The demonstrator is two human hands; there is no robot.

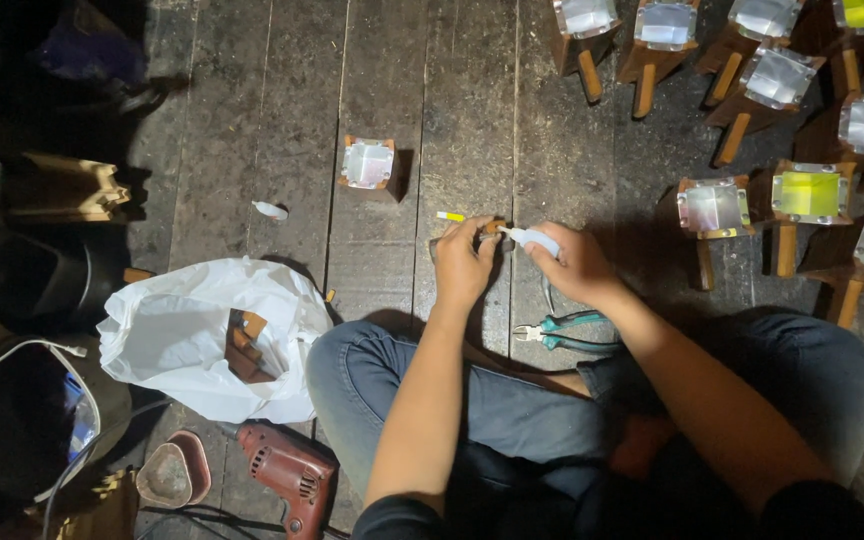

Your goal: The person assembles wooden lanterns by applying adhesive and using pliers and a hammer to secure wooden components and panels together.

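Both hands, left point(464, 268) and right point(574, 265), reach forward close together, fingers apparently pinched shut.

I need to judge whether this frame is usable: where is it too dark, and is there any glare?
Head view: the left edge is in deep shadow; the white bag is brightly lit, near washed out; the hands, left hand and right hand, are evenly lit and sharp; the lamps glow without flare.

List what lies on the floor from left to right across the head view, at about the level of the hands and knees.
White plastic bag → red electric drill → left hand → right hand → green-handled pliers → wooden holder with yellow panel.
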